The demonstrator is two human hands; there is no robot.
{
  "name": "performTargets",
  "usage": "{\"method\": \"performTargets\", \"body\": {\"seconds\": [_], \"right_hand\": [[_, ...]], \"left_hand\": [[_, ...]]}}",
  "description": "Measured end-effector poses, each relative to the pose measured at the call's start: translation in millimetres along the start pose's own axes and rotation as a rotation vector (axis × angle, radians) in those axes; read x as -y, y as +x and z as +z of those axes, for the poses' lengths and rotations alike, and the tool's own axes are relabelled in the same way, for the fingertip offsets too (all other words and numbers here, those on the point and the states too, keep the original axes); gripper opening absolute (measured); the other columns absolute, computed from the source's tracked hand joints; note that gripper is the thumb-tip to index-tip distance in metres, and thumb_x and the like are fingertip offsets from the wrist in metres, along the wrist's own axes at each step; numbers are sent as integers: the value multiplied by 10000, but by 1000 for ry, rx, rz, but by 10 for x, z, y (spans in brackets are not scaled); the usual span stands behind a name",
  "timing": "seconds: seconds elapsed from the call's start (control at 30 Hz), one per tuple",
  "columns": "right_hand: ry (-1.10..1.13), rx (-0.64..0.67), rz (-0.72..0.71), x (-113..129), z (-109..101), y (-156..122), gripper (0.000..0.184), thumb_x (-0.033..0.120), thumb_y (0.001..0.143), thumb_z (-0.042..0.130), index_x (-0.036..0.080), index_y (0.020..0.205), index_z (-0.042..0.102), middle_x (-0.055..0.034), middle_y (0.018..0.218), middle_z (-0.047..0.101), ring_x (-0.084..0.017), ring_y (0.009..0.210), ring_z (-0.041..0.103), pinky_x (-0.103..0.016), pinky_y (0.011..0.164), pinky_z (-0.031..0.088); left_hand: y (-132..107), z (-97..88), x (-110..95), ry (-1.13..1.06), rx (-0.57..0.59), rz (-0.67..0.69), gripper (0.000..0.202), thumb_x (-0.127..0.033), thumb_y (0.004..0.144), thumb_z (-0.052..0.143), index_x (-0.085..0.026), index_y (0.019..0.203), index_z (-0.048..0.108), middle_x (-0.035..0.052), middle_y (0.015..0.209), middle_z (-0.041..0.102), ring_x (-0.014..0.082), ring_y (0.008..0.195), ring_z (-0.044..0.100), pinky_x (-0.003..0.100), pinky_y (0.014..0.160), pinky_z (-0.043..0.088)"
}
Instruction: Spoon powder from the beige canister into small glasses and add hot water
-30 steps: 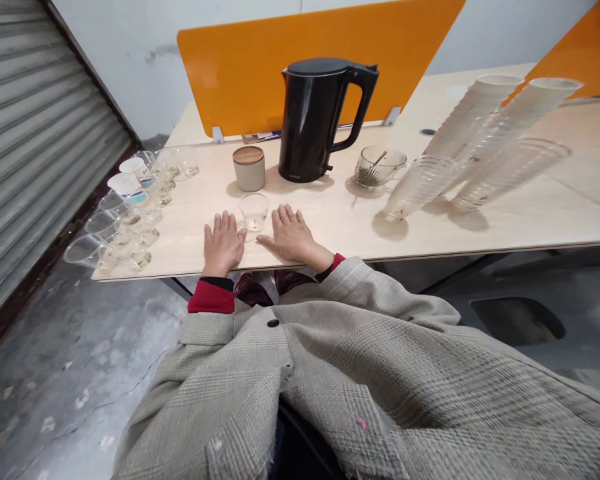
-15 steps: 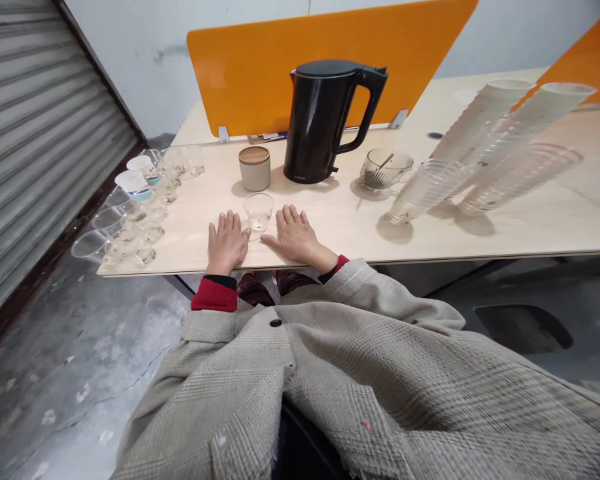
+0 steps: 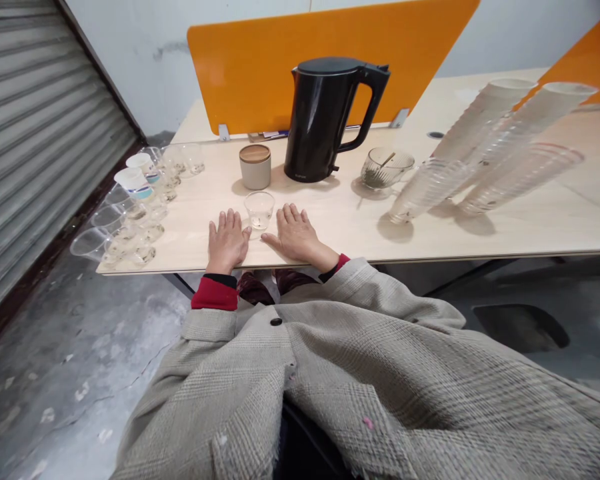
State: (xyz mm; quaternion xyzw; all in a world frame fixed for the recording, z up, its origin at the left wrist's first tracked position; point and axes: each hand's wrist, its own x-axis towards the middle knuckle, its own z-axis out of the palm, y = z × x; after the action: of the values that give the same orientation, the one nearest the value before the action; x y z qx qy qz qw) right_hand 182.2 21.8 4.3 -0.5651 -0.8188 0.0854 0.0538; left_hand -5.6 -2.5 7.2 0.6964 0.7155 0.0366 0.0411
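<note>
Left hand (image 3: 227, 241) and right hand (image 3: 294, 235) open, flat, palms down, empty. Small glass tumbler (image 3: 259, 210) just between them, untouched, clear liquid inside. Black kettle (image 3: 321, 120) upright, lid on. Clear cups (image 3: 91, 243) in rows at left; plastic cup stacks (image 3: 429, 190) at right. Pale wood desk (image 3: 330, 223), orange divider (image 3: 330, 73), roller shutter (image 3: 45, 133), concrete floor (image 3: 80, 380).

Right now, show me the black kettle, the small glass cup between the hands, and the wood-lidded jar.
black kettle (image 3: 317, 120): head view, on its body.
small glass cup (image 3: 259, 212): head view, on its wall.
wood-lidded jar (image 3: 255, 173): head view, on its beige body.
</note>
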Motion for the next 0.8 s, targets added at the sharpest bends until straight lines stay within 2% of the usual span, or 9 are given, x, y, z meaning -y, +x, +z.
{"method": "performTargets", "body": {"seconds": [0.1, 0.4, 0.8], "right_hand": [[-2, 3, 2, 5, -9, -6, 984, 668, 1061, 412, -64, 1700, 255, -302, 1801, 185, -425, 1707, 137, -589, 1380, 122], [5, -22, -17, -18, 18, -5, 989, 684, 1048, 397, -62, 1686, 280, -314, 1792, 203, -429, 1701, 161, -601, 1371, 147], [2, -35, -17, -19, 29, -4, 976, 673, 1049, 404, -61, 1682, 289, -310, 1792, 210, -426, 1702, 164, -602, 1372, 150]], "left_hand": [[-1, 2, 0, 2, 7, 1, 736, -457, 1105, 162, -90, 1738, 243, 127, 1845, 174, 320, 1727, 122, 590, 1393, 124], [7, 31, 21, 22, -13, 7, 724, -464, 1106, 162, -123, 1735, 272, 124, 1842, 195, 311, 1724, 145, 591, 1390, 146], [-11, -2, -3, 44, 7, 1, 738, -458, 1103, 150, -93, 1737, 249, 124, 1844, 179, 314, 1725, 131, 574, 1395, 142]]}}
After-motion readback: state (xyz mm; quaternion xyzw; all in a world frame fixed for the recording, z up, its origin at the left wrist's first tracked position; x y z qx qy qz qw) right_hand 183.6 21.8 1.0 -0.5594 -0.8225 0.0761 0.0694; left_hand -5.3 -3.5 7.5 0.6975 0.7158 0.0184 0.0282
